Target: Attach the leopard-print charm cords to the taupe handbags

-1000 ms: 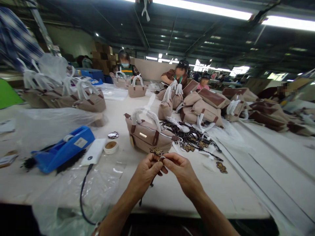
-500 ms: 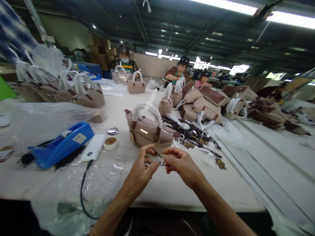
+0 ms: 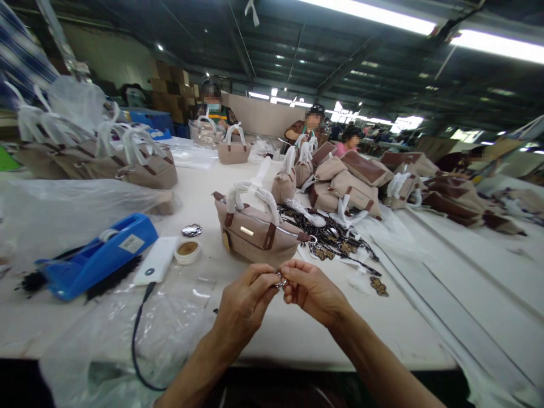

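Note:
My left hand (image 3: 245, 300) and my right hand (image 3: 309, 290) meet above the near table edge, both pinched on a small metal ring (image 3: 281, 280) held between the fingertips. Just beyond them stands a beige handbag (image 3: 256, 233) with brown trim and white-wrapped handles. To the right of the bag lies a heap of dark patterned charms on cords (image 3: 335, 238).
A blue tape dispenser (image 3: 98, 255), a white power bank (image 3: 156, 267) with a black cable, a small round tin (image 3: 187, 250) and clear plastic bags lie at the left. More beige handbags (image 3: 348, 190) fill the long white table (image 3: 425, 294). Other people work at the far end.
My hands have closed together on the ring and moved slightly nearer to me. The patterned charm seen at my fingers a second ago is no longer visible there.

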Action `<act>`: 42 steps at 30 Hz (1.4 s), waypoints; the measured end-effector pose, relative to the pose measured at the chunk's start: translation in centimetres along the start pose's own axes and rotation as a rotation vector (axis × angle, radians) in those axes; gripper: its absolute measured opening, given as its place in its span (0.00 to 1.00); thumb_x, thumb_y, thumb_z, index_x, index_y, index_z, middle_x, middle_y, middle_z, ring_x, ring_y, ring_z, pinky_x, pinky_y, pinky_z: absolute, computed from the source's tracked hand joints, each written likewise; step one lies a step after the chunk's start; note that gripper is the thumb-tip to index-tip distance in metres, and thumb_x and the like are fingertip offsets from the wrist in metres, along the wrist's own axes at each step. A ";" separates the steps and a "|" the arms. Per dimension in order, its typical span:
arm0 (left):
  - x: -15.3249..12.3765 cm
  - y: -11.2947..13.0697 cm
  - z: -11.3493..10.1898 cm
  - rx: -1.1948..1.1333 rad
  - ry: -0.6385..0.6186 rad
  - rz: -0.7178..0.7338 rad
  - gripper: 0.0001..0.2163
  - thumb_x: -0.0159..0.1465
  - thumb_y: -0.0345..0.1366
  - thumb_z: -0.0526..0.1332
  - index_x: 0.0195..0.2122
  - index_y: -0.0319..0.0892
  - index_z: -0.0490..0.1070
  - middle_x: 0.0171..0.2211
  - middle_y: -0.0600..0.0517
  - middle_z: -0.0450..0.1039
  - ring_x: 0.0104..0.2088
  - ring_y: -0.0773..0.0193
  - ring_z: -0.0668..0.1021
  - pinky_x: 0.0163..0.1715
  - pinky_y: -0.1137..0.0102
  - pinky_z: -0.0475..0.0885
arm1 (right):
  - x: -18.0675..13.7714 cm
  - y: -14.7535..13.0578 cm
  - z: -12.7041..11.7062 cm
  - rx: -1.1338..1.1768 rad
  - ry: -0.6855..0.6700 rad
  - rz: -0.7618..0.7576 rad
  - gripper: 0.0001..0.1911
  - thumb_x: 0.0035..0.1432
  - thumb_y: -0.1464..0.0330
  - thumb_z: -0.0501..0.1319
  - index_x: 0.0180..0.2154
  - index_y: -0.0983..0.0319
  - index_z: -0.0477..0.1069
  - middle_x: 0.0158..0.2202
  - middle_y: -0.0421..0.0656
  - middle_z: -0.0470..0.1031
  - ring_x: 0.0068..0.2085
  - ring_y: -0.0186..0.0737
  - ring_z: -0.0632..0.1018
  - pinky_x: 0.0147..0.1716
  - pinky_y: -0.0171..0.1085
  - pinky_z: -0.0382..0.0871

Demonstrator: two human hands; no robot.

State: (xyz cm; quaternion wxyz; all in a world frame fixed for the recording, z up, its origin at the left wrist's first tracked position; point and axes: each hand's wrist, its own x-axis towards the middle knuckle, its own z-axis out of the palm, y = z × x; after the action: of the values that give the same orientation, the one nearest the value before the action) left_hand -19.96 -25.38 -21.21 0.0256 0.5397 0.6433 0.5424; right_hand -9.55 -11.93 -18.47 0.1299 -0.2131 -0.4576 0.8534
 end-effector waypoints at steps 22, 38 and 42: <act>1.1 0.4 0.3 -0.586 0.024 -0.498 0.11 0.58 0.43 0.65 0.32 0.39 0.76 0.29 0.50 0.75 0.32 0.62 0.74 0.34 0.71 0.70 | -0.4 -0.1 0.0 -0.220 0.052 -0.158 0.18 0.42 0.58 0.74 0.28 0.66 0.75 0.22 0.40 0.73 0.22 0.31 0.70 0.22 0.33 0.68; 1.7 0.6 0.0 -0.666 -0.058 -0.495 0.12 0.61 0.43 0.62 0.27 0.39 0.70 0.23 0.56 0.66 0.27 0.67 0.67 0.29 0.73 0.62 | -1.4 -1.1 0.5 -0.428 0.066 -0.321 0.12 0.51 0.61 0.70 0.34 0.61 0.78 0.33 0.42 0.78 0.35 0.37 0.75 0.36 0.35 0.69; 1.9 0.5 0.1 -0.596 -0.010 -0.353 0.08 0.62 0.39 0.63 0.29 0.41 0.73 0.28 0.54 0.66 0.33 0.64 0.70 0.36 0.71 0.64 | -1.4 -0.8 0.3 -0.392 -0.068 -0.230 0.17 0.50 0.61 0.70 0.42 0.61 0.77 0.40 0.44 0.78 0.40 0.40 0.75 0.42 0.38 0.67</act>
State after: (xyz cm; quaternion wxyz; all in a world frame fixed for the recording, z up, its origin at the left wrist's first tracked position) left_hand -20.38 -24.03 -19.86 0.2788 0.3915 0.5397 0.6912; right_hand -8.43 -12.31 -17.31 0.1670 -0.1516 -0.6402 0.7344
